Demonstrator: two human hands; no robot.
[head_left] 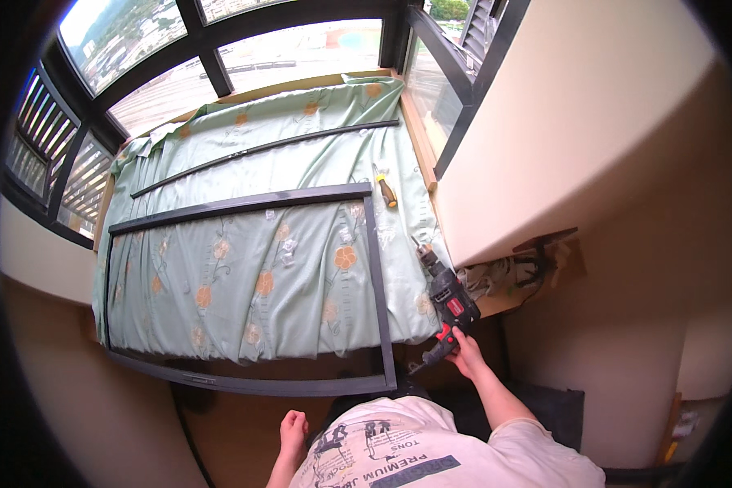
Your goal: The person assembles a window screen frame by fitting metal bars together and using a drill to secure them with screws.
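Observation:
My right hand [466,355] is closed round the handle end of a black and red power drill [449,297]. The drill lies along the right edge of a cloth-covered ledge, its chuck pointing away from me. Low in front of my body, my left hand [294,424] is curled into a fist, and nothing shows in it. A dark rectangular window-screen frame [376,281] rests on the cloth, its near side overhanging the ledge's front edge. Beyond it lies a thin black bar [260,150]. A yellow and black screwdriver [385,189] sits between the frame and the right wall.
Pale green floral cloth [297,285] drapes the ledge, with small clear plastic bits on it. Dark-framed windows [301,49] stand at the back, louvres [41,122] at the left. A cream wall [537,122] rises at right, above a box [504,281] of odds and ends.

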